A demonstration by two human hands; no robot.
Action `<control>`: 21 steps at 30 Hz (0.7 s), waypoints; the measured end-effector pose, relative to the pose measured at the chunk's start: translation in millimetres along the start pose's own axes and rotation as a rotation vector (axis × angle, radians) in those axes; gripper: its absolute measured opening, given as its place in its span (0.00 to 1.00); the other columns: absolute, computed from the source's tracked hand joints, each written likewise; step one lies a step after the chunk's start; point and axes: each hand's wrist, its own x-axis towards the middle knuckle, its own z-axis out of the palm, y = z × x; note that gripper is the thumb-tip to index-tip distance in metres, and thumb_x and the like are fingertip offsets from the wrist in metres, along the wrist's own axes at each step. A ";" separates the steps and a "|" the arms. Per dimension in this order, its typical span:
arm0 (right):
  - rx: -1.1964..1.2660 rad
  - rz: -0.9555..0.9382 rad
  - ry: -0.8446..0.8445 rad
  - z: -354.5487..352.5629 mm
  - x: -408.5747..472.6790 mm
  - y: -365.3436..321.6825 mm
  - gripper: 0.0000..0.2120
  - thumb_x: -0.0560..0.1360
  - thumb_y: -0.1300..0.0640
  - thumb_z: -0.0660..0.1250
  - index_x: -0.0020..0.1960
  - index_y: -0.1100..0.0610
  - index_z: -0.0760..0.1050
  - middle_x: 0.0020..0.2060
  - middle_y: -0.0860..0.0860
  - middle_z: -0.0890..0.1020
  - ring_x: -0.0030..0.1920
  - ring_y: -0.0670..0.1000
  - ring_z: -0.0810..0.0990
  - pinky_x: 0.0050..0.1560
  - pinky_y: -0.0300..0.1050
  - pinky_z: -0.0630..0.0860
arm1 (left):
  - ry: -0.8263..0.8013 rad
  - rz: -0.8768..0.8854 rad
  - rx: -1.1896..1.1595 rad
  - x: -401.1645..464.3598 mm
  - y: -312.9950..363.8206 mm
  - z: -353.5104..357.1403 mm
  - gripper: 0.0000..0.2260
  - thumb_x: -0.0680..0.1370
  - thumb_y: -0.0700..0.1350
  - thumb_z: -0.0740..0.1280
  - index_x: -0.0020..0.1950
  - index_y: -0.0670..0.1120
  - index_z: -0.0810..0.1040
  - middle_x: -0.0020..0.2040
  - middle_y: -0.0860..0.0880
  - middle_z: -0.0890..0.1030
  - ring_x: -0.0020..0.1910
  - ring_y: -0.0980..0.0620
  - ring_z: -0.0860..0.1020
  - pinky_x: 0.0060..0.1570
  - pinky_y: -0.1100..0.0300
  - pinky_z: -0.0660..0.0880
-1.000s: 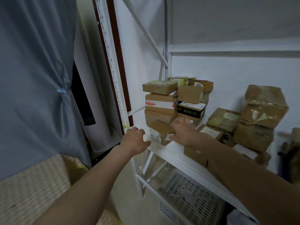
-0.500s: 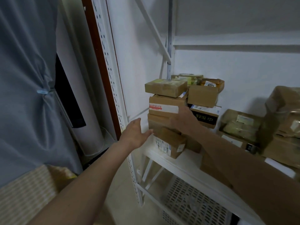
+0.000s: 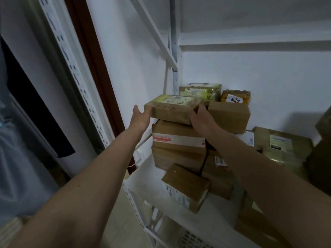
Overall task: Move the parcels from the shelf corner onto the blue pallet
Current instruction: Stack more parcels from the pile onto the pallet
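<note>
- Both hands have risen from the lower parcels, where they were half a second ago, to the top parcel [image 3: 174, 109] of the corner stack.
- The left hand [image 3: 141, 117] presses the parcel's left end with its fingers straight and together, thumb up; earlier it hovered open beside the shelf post.
- The right hand [image 3: 199, 119] grips the parcel's right end, its fingers curled round the far edge; before, it rested low against the middle boxes.
- The top parcel sits tilted on the red-striped box [image 3: 178, 136], its near corner overhanging; whether it has lifted clear I cannot tell.
- Under that lie another plain box and a small labelled box [image 3: 186, 187] leaning at the front of the white shelf [image 3: 143, 178].
- Behind stand a plain carton [image 3: 229, 116], a yellow-taped parcel [image 3: 201, 91] and an orange parcel marked 4023 [image 3: 235, 96].
- The view has closed in on the stack since the earlier frame; the boxes at right [image 3: 283, 147] are now partly cut off.
</note>
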 end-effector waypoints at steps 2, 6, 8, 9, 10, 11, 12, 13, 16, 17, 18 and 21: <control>0.025 0.030 0.001 1.9 7.0 -0.1 0.23 0.82 0.50 0.55 0.73 0.60 0.59 0.68 0.56 0.70 0.63 0.54 0.71 0.59 0.46 0.70 | 0.012 -0.040 -0.049 12.6 0.0 4.1 0.32 0.80 0.64 0.51 0.79 0.51 0.49 0.78 0.48 0.55 0.76 0.44 0.57 0.71 0.47 0.56; 0.064 0.066 0.001 3.2 14.5 -1.2 0.22 0.82 0.48 0.56 0.71 0.59 0.62 0.61 0.53 0.74 0.43 0.45 0.71 0.37 0.38 0.68 | -0.013 -0.045 -0.158 26.6 0.4 13.1 0.26 0.81 0.61 0.50 0.74 0.49 0.63 0.71 0.47 0.68 0.65 0.47 0.69 0.63 0.51 0.65; 0.092 0.063 -0.002 2.5 13.9 -1.2 0.21 0.82 0.49 0.56 0.71 0.58 0.63 0.61 0.53 0.74 0.46 0.46 0.71 0.42 0.39 0.67 | 0.012 -0.026 -0.187 24.1 1.7 17.6 0.22 0.81 0.59 0.51 0.68 0.48 0.68 0.62 0.47 0.74 0.55 0.50 0.71 0.52 0.56 0.67; 0.109 0.063 -0.004 1.1 11.4 -1.6 0.21 0.81 0.50 0.56 0.71 0.58 0.63 0.60 0.52 0.74 0.48 0.47 0.71 0.44 0.40 0.67 | 0.045 -0.017 -0.202 20.8 1.9 19.0 0.21 0.81 0.58 0.52 0.65 0.47 0.69 0.58 0.48 0.74 0.52 0.51 0.72 0.47 0.58 0.67; 0.127 0.065 -0.005 -0.9 7.2 -2.9 0.22 0.81 0.50 0.57 0.72 0.57 0.63 0.60 0.51 0.74 0.50 0.48 0.72 0.45 0.41 0.68 | 0.086 -0.009 -0.226 16.4 2.2 19.7 0.18 0.80 0.58 0.53 0.62 0.48 0.69 0.54 0.49 0.74 0.50 0.51 0.72 0.42 0.60 0.66; 0.143 0.063 -0.007 -3.1 3.0 -4.5 0.23 0.81 0.49 0.57 0.73 0.56 0.62 0.61 0.51 0.74 0.53 0.49 0.73 0.48 0.42 0.70 | 0.130 0.001 -0.257 11.2 2.7 19.8 0.15 0.80 0.58 0.54 0.58 0.48 0.68 0.51 0.51 0.73 0.48 0.52 0.71 0.39 0.61 0.65; 0.160 0.057 -0.004 -5.9 -2.1 -6.3 0.23 0.81 0.49 0.57 0.73 0.56 0.61 0.63 0.51 0.74 0.57 0.51 0.73 0.52 0.44 0.70 | 0.166 0.021 -0.291 4.6 3.3 19.3 0.13 0.80 0.57 0.55 0.56 0.49 0.67 0.49 0.52 0.72 0.47 0.53 0.72 0.39 0.61 0.65; 0.180 0.044 0.006 -8.8 -8.1 -9.2 0.23 0.81 0.49 0.57 0.74 0.55 0.61 0.64 0.51 0.74 0.60 0.52 0.73 0.54 0.45 0.70 | 0.189 0.048 -0.323 -3.6 4.7 18.7 0.12 0.81 0.57 0.56 0.55 0.49 0.66 0.47 0.53 0.72 0.45 0.55 0.72 0.39 0.62 0.65; 0.237 -0.052 0.105 -18.8 -30.6 -22.0 0.19 0.81 0.54 0.57 0.71 0.57 0.64 0.57 0.49 0.77 0.56 0.49 0.75 0.48 0.40 0.72 | 0.189 0.157 -0.407 -33.1 10.6 15.4 0.10 0.81 0.53 0.58 0.53 0.46 0.65 0.44 0.54 0.71 0.42 0.61 0.71 0.36 0.63 0.68; 0.254 -0.083 0.150 -22.2 -38.6 -25.5 0.17 0.81 0.56 0.57 0.70 0.57 0.64 0.53 0.46 0.77 0.53 0.48 0.75 0.45 0.38 0.72 | 0.178 0.187 -0.434 -43.7 13.7 13.8 0.09 0.81 0.51 0.58 0.52 0.46 0.64 0.44 0.54 0.71 0.41 0.60 0.71 0.37 0.62 0.71; 0.267 -0.098 0.191 -25.5 -47.4 -28.3 0.17 0.81 0.58 0.57 0.69 0.56 0.64 0.52 0.46 0.77 0.52 0.46 0.75 0.45 0.37 0.73 | 0.167 0.211 -0.455 -53.8 16.3 12.6 0.08 0.81 0.50 0.58 0.51 0.46 0.63 0.44 0.53 0.71 0.41 0.59 0.71 0.39 0.60 0.73; 0.255 -0.099 0.299 -36.6 -77.0 -28.3 0.18 0.82 0.58 0.55 0.71 0.57 0.61 0.56 0.48 0.74 0.53 0.46 0.73 0.48 0.37 0.73 | 0.152 0.252 -0.453 -85.1 24.5 12.4 0.07 0.81 0.48 0.59 0.51 0.46 0.63 0.44 0.52 0.71 0.40 0.57 0.72 0.36 0.63 0.73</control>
